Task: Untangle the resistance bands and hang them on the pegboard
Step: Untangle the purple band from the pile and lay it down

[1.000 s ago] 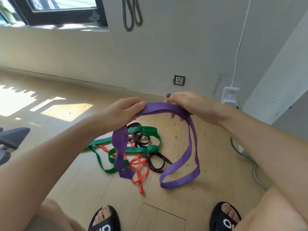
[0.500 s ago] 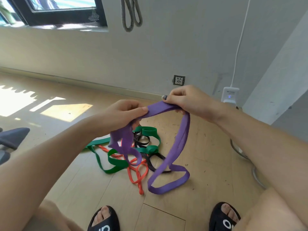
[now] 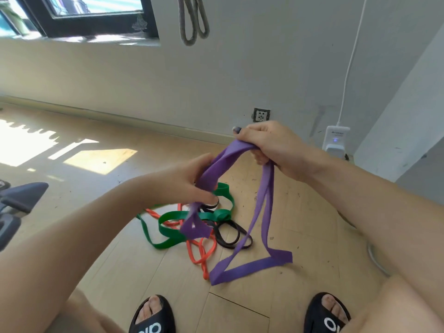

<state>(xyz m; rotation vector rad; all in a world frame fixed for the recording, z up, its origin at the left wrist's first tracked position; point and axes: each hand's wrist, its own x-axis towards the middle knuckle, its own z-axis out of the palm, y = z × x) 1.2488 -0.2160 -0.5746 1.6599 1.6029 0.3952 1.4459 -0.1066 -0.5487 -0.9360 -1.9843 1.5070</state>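
Since half a second earlier, your right hand (image 3: 271,146) had lifted a little higher while your left hand (image 3: 185,181) had dropped lower, so the purple band (image 3: 260,212) ran steeply between them instead of nearly level, and its long hanging loop had swung out wider to the right. Nearest you, your two feet in black slides (image 3: 153,318) stood on the pale wooden floor (image 3: 300,212), bare knees at the bottom corners. Above them, your left hand was blurred, with its fingers curled loosely round the lower end of the purple band, a short twisted tail of it dangling below. Your right hand had its fingers closed tight over the upper bend of the same band, two strands falling from it to a flat fold just above the floor. Beyond your hands, the remaining tangle lay on the floor: a green band (image 3: 173,222), an orange band (image 3: 199,251) and a black band (image 3: 230,234), crossing over one another. Further back a wall socket (image 3: 261,115) sat low on the wall, with a white plug-in unit (image 3: 336,138) and its white cable (image 3: 350,61) to the right. Highest on the wall, a grey band (image 3: 193,20) hung beside the dark window frame (image 3: 96,22).
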